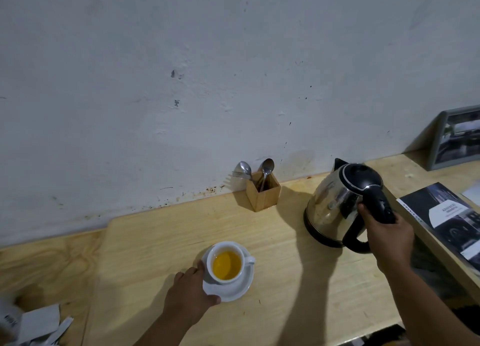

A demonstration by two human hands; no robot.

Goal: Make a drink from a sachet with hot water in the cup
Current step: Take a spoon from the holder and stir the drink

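Observation:
A white cup (242,254) holding orange-yellow liquid stands on a white saucer (240,289) near the middle of the wooden counter. My left hand (191,292) holds the saucer's left edge, fingers against the cup's side. A steel kettle (335,202) with a black lid and handle stands upright on the counter to the right. My right hand (388,237) grips its black handle. Torn grey sachet wrappers (39,325) lie at the bottom left.
A small wooden box (263,193) with spoons and a fork stands against the wall behind the cup. A dark brochure (446,215) lies right of the kettle, and a framed picture (454,137) leans on the wall at far right.

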